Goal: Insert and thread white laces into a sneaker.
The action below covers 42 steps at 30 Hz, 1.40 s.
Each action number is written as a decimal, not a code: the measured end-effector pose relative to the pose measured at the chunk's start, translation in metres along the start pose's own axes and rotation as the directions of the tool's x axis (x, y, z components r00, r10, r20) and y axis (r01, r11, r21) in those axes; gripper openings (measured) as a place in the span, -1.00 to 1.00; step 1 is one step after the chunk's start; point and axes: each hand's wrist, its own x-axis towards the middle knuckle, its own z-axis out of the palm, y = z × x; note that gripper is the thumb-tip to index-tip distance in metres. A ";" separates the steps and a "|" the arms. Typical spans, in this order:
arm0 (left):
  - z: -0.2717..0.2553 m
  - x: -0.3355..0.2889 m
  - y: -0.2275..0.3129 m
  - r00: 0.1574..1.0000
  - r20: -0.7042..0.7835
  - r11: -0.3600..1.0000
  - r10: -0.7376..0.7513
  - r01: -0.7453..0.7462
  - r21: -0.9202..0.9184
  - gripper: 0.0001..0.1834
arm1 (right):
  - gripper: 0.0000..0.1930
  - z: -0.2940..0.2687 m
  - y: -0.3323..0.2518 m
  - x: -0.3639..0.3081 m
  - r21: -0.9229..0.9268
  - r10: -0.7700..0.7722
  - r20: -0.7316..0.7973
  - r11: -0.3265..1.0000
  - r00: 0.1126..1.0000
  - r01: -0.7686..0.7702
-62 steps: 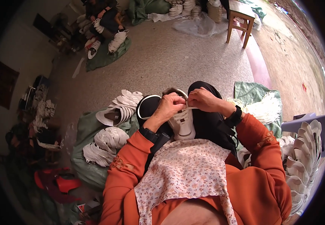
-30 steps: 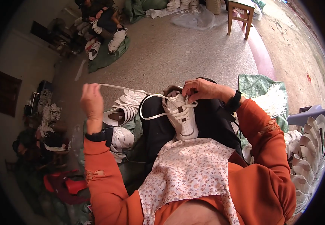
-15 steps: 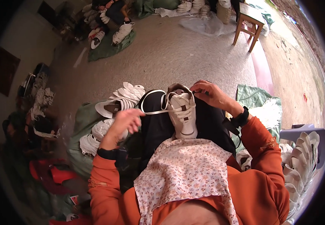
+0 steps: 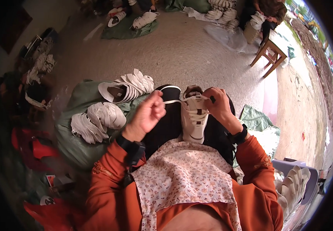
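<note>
A white and beige sneaker (image 4: 194, 122) with brown patches rests between my thighs, toe toward me. Its white shoelace (image 4: 172, 102) runs left from the top eyelets to my left hand (image 4: 148, 115), whose curled fingers pinch it. Part of the lace loops over my dark trouser leg. My right hand (image 4: 221, 108) is bent over the upper right eyelets, fingers closed together against the shoe's edge. A small dark patch shows between these fingers, and what they grip is hidden. The floral apron (image 4: 185, 169) covers my lap below the toe.
Stacked white shoe uppers (image 4: 107, 115) lie on a green sheet (image 4: 68, 133) to the left. More uppers (image 4: 295, 186) stand by a grey plastic chair (image 4: 312, 179) at right. A wooden stool (image 4: 270, 52) stands far right, near a seated person (image 4: 270, 11).
My left hand has come up and right, nearer the shoe, its fingers now curled at the lace. My right hand has turned in onto the eyelet edge. The whole view has shifted.
</note>
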 end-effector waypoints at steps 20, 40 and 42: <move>0.005 0.039 -0.039 0.970 0.051 0.970 -0.236 0.239 -0.055 -0.76 | -0.68 -0.134 0.104 -0.171 0.143 0.727 -0.148 0.687 0.671 -0.713; -0.048 -0.077 0.108 0.617 -0.590 0.816 0.521 -0.563 0.132 -0.67 | -0.86 0.008 -0.042 -0.013 0.158 0.180 0.399 0.952 0.899 -0.261; -0.055 -0.079 0.109 0.631 -0.559 0.803 0.538 -0.586 0.110 -0.65 | -0.89 0.009 -0.048 -0.013 0.173 0.214 0.405 0.937 0.889 -0.304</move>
